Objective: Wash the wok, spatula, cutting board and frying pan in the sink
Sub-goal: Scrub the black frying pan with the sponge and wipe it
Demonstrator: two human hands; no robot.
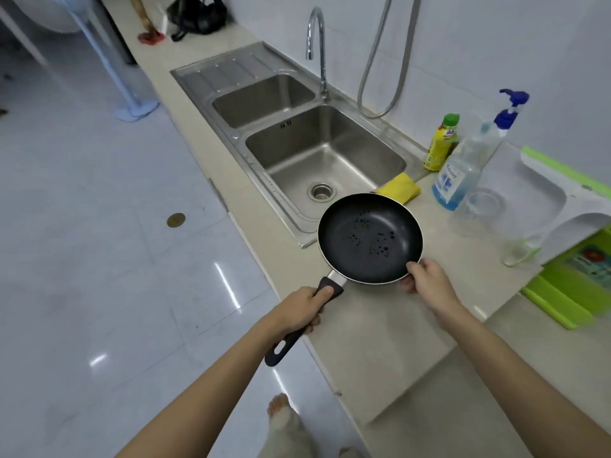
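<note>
A black frying pan (pixel 369 239) with water drops inside hovers over the counter, just past the near right corner of the steel double sink (pixel 334 150). My left hand (pixel 302 309) is wrapped around its black handle. My right hand (pixel 426 279) pinches the near rim of the pan. A green cutting board (pixel 562 302) lies at the right edge of the counter. The curved tap (pixel 315 44) stands behind the sink and is not running. No wok or spatula is in view.
A yellow sponge (pixel 400 190) lies at the sink's right rim. A yellow detergent bottle (pixel 441 143), a blue-topped pump bottle (pixel 469 160) and a clear glass (pixel 484 203) stand to the right. A white and green rack (pixel 562 200) overhangs the cutting board. A shower hose (pixel 380 77) hangs on the wall.
</note>
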